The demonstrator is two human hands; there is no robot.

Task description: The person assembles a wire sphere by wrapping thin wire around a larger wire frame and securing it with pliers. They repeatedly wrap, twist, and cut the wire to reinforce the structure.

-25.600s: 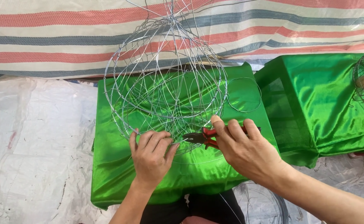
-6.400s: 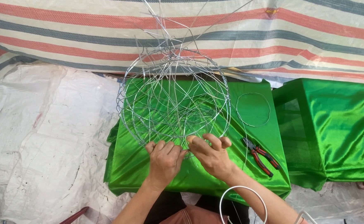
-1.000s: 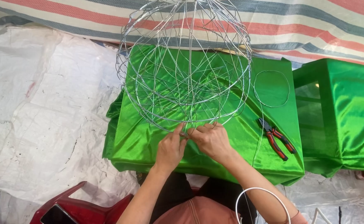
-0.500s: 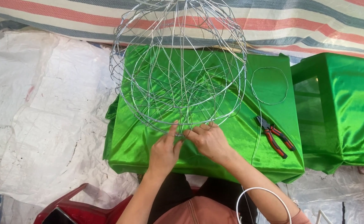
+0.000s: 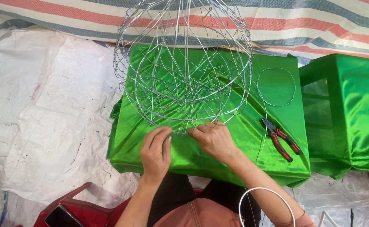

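Note:
A round cage-like wire frame (image 5: 184, 63) of thin silver wire stands on a table draped in shiny green cloth (image 5: 218, 155). Both my hands are at the frame's near bottom rim. My left hand (image 5: 156, 151) pinches the rim wire with its fingertips. Just to its right, my right hand (image 5: 211, 138) has its fingers curled around the same rim. Red-handled pliers (image 5: 280, 139) lie on the cloth right of my right hand. A loose wire ring (image 5: 276, 86) lies flat beyond them.
A second green-draped box (image 5: 348, 109) stands at the right. White plastic sheeting (image 5: 45, 109) covers the floor at the left, with a striped tarp (image 5: 310, 25) behind. A red plastic chair (image 5: 79, 210) with a dark phone on it is at bottom left. A white ring (image 5: 266, 206) is near my lap.
My hands have stayed at the bottom rim, shifting slightly apart along the wire. The frame sits a little differently in view. The pliers have lain on the cloth since several seconds ago.

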